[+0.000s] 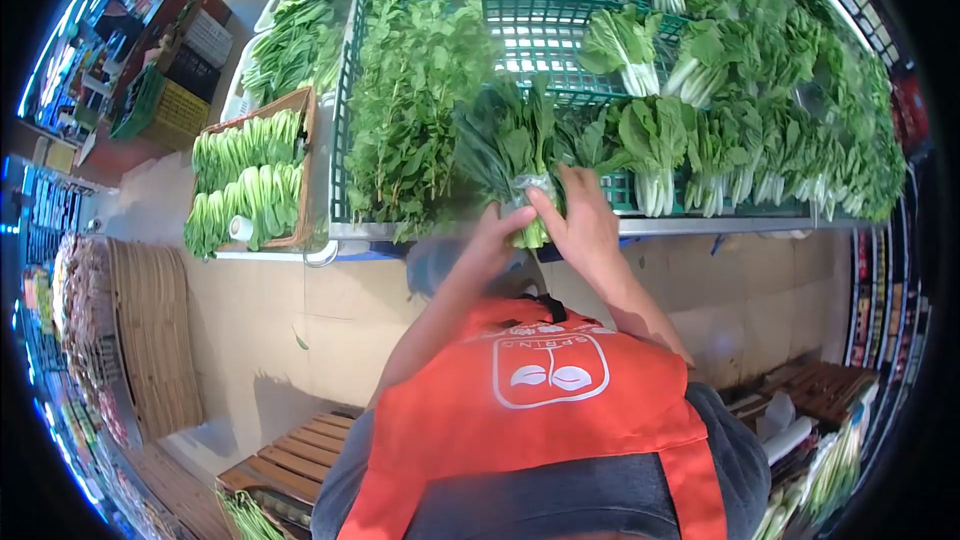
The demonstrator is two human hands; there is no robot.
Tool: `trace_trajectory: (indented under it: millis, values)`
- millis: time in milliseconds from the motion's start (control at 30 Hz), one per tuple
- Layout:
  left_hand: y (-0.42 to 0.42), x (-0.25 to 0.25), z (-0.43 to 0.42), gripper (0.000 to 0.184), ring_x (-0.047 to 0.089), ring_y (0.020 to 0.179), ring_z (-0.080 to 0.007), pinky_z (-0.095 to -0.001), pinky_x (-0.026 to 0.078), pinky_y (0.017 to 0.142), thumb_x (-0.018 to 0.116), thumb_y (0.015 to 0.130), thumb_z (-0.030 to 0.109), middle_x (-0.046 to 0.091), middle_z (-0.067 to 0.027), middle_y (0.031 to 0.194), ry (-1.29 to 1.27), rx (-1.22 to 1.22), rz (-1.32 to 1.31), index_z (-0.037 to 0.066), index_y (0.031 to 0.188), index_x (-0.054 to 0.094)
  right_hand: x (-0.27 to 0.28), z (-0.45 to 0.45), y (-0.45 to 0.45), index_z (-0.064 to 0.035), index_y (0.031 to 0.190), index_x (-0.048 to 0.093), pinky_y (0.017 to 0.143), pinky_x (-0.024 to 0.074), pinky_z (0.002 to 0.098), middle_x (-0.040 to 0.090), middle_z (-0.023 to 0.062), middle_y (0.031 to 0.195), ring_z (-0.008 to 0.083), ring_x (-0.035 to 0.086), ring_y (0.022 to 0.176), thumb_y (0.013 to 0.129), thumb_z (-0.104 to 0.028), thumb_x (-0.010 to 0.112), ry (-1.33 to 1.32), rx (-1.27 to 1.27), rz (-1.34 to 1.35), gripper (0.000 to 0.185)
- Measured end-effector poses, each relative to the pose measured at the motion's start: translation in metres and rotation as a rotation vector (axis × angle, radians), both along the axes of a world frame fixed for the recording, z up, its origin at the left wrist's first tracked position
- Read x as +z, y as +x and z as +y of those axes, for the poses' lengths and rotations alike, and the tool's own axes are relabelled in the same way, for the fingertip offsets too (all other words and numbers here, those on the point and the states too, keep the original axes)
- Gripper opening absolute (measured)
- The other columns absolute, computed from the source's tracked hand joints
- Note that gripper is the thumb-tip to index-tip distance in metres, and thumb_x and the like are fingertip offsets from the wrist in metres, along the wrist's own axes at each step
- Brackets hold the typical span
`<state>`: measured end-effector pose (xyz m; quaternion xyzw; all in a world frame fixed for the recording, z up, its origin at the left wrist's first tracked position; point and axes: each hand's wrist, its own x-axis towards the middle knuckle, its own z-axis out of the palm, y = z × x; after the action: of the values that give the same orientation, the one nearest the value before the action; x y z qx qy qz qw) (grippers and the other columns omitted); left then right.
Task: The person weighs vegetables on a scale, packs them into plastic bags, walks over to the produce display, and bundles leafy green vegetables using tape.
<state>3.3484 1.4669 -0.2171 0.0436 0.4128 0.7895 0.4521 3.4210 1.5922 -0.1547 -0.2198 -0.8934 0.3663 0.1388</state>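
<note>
A bunch of dark leafy greens (pixel 515 140) with pale stems is at the front edge of the display, with clear wrap around its lower part. My left hand (pixel 492 240) grips the stem end from the left, slightly blurred. From the right, my right hand (pixel 585 215) closes on the same bunch, thumb over the wrapped stems and fingers partly behind it. Loose leafy herbs (pixel 410 110) lie just left of the bunch. A wrapped bok choy bunch (pixel 655 155) sits to the right of my right hand.
Green plastic crates (pixel 540 45) hold rows of bok choy (pixel 760 70) on a metal-edged stand (pixel 720 225). At left, a brown basket (pixel 303 155) contains pale-stemmed greens and a white roll (pixel 241 228). Wooden slatted platforms (pixel 300 455) stand on the floor behind me, near stacked cardboard (pixel 150 330).
</note>
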Motion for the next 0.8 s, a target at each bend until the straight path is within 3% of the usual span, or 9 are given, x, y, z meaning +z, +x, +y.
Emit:
trace_trajectory:
  millis: [67,100,200,233,367,467,667,733,800]
  values:
    - [0.005,0.008,0.003,0.052,0.055,0.102,-0.0184,-0.0366,0.048,0.083,0.064,0.079,0.019,0.053,-0.0067,0.115,-0.033,0.057,-0.010,0.007,0.124,0.041,0.021,0.006,0.005,0.0009,0.119,0.051,0.075,0.0464,0.0339,0.053,0.0180,0.106,0.0272,0.057,0.088,0.079,-0.038,0.064,0.132,-0.023,0.032,0.057]
    - [0.003,0.007,0.003,0.051,0.055,0.101,-0.0183,-0.0366,0.048,0.083,0.064,0.079,0.019,0.054,-0.0065,0.114,-0.013,0.055,0.009,0.007,0.123,0.042,0.012,0.009,0.004,-0.0050,0.113,0.055,0.063,0.0458,0.0293,0.055,0.0121,0.096,0.0197,0.056,0.077,0.078,-0.023,0.068,0.100,0.025,0.179,0.041]
    - [0.002,0.008,-0.002,0.051,0.056,0.102,-0.0188,-0.0378,0.048,0.083,0.063,0.079,0.019,0.056,-0.0075,0.110,0.008,0.056,0.039,0.005,0.123,0.042,-0.005,0.012,-0.005,-0.0046,0.109,0.057,0.073,0.0467,0.0328,0.057,0.0133,0.091,0.0281,0.058,0.083,0.081,-0.017,0.062,-0.055,0.269,0.408,0.031]
    - [0.001,0.005,-0.005,0.054,0.055,0.103,-0.0204,-0.0390,0.048,0.085,0.064,0.079,0.022,0.056,-0.0089,0.111,0.005,0.055,0.033,0.004,0.124,0.041,-0.010,0.011,-0.007,-0.0026,0.105,0.058,0.066,0.0437,0.0246,0.059,0.0096,0.092,0.0151,0.054,0.077,0.086,-0.013,0.058,-0.058,0.254,0.435,0.022]
    - [-0.013,-0.006,-0.018,0.077,0.051,0.112,-0.0292,-0.0445,0.042,0.094,0.066,0.073,0.040,0.050,-0.0159,0.122,0.321,-0.128,-0.073,0.004,0.133,0.033,-0.005,0.018,-0.013,-0.0055,0.092,0.056,0.072,0.0454,0.0249,0.061,0.0058,0.090,0.0138,0.058,0.085,0.093,-0.015,0.048,-1.042,-0.076,0.586,0.012]
    - [-0.017,0.021,-0.028,0.088,0.051,0.110,-0.0316,-0.0430,0.046,0.090,0.066,0.069,0.045,0.047,-0.0191,0.124,0.444,-0.105,-0.113,-0.003,0.133,0.029,-0.021,0.041,-0.005,-0.0080,0.094,0.052,0.075,0.0487,0.0321,0.060,0.0065,0.085,0.0181,0.060,0.082,0.092,-0.015,0.047,-1.708,0.014,0.594,0.009]
    - [-0.035,0.007,-0.071,0.098,0.048,0.113,-0.0374,-0.0468,0.042,0.093,0.079,0.057,0.031,0.045,-0.0230,0.126,0.561,-0.369,-0.118,-0.003,0.134,0.028,-0.054,0.044,-0.018,-0.0075,0.092,0.051,0.079,0.0499,0.0350,0.059,0.0035,0.076,0.0178,0.061,0.078,0.091,-0.014,0.047,-1.769,0.169,0.360,0.008]
    - [-0.053,0.000,-0.087,0.098,0.047,0.114,-0.0350,-0.0441,0.039,0.096,0.082,0.053,0.027,0.045,-0.0220,0.127,0.409,-0.561,0.001,-0.002,0.132,0.031,-0.020,0.031,-0.042,-0.0061,0.093,0.051,0.063,0.0519,0.0320,0.061,0.0048,0.080,0.0158,0.061,0.072,0.091,-0.013,0.046,-1.637,-0.004,0.238,0.009]
    - [-0.065,0.016,-0.089,0.099,0.047,0.115,-0.0304,-0.0398,0.037,0.099,0.085,0.050,0.025,0.045,-0.0205,0.127,0.213,-0.752,0.101,-0.002,0.131,0.034,-0.040,0.047,-0.064,-0.0046,0.092,0.054,0.057,0.0504,0.0277,0.062,0.0072,0.084,0.0159,0.061,0.073,0.090,-0.014,0.048,-1.734,0.002,-0.040,0.011]
